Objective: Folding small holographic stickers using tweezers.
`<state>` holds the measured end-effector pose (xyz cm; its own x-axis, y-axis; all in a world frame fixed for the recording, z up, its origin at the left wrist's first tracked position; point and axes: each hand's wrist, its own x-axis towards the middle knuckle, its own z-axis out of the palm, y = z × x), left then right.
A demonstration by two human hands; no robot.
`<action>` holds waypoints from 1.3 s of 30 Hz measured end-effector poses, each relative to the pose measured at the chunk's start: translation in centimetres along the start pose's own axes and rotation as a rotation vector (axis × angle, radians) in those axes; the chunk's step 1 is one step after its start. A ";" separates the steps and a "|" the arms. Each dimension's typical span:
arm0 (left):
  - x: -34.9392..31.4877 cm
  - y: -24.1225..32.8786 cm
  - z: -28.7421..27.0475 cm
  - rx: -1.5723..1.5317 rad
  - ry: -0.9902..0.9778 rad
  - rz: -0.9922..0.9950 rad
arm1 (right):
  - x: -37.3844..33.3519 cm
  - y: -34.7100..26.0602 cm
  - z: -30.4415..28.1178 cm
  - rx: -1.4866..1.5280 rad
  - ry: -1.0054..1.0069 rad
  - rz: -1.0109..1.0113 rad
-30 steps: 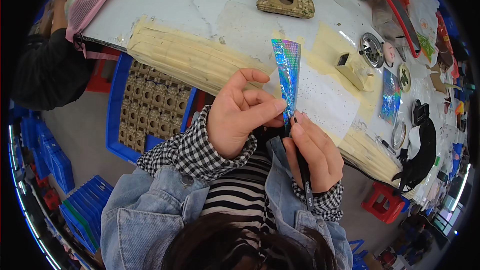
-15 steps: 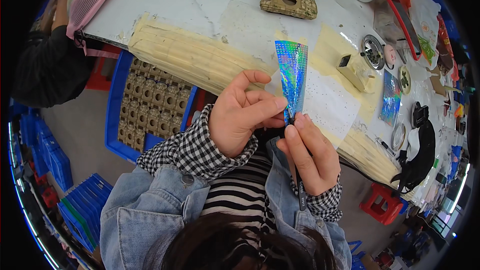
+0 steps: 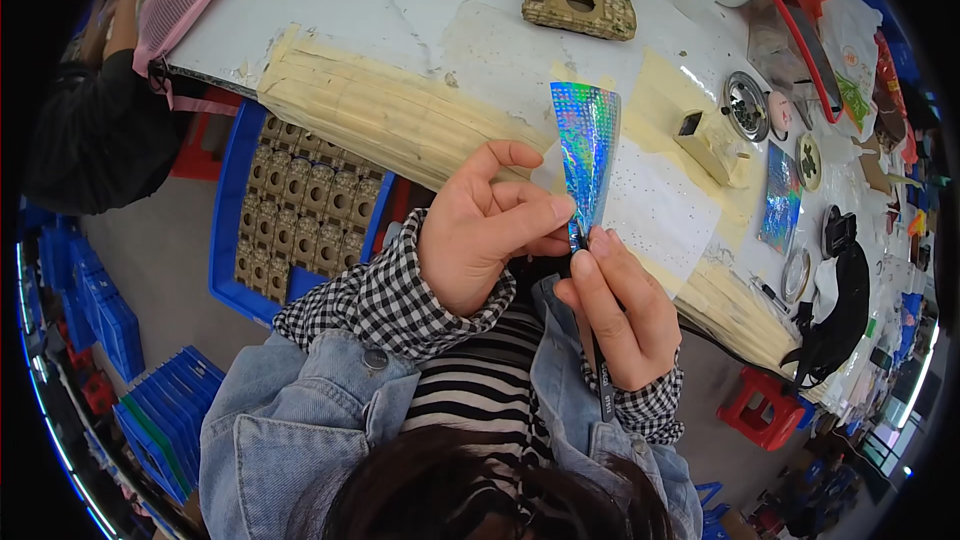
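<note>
A shiny blue-green holographic sticker sheet (image 3: 588, 135) stands up from my fingers, curved lengthwise, with rows of small marks across it. My left hand (image 3: 480, 225) pinches its lower left edge between thumb and fingertips. Black tweezers (image 3: 603, 380) are in my right hand (image 3: 625, 315), their tips at the sheet's lower end, close to my left thumb. Whether the tips grip a sticker is too small to tell. Behind the sheet, a white paper (image 3: 665, 205) dotted with tiny specks lies on the table.
Camouflage-patterned cases with round holes (image 3: 578, 0) lie at the far side of the table. More fill a blue crate (image 3: 225, 230) at left. To the right are a small taped block (image 3: 715, 145), round tins (image 3: 746, 105) and another holographic sheet (image 3: 779, 200). Another person's dark sleeve (image 3: 95, 130) shows far left.
The holographic sheet has tilted slightly, so its sheen differs and its upper right edge sits a little further right. Both hands stay almost in place.
</note>
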<state>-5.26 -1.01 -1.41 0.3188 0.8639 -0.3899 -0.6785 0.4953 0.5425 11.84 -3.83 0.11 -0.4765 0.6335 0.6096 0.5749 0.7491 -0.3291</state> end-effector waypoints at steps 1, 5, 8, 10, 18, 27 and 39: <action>0.0 0.0 0.0 -0.001 0.004 -0.002 | 0.0 0.0 0.0 0.001 -0.004 0.004; 0.1 -0.1 0.0 -0.001 0.013 0.000 | 0.1 -0.1 -0.2 0.019 -0.007 0.026; 0.1 -0.1 0.1 0.012 0.027 0.009 | 0.2 -0.2 -0.2 0.040 -0.019 0.049; 0.1 -0.1 0.2 0.030 0.036 0.023 | 0.1 -0.3 -0.3 0.054 -0.035 0.075; 0.1 -0.1 0.2 0.059 0.041 0.055 | 0.3 -0.2 -0.3 0.057 -0.038 0.094; 0.2 0.0 0.3 0.070 0.033 0.075 | 0.2 -0.1 -0.4 0.074 -0.049 0.099; 0.2 -0.1 0.2 0.076 0.031 0.105 | 0.1 0.0 -0.3 0.080 -0.051 0.105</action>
<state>-4.98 -0.88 -1.45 0.2273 0.9089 -0.3496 -0.6546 0.4084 0.6361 12.01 -3.85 0.43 -0.4508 0.7171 0.5315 0.5697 0.6896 -0.4472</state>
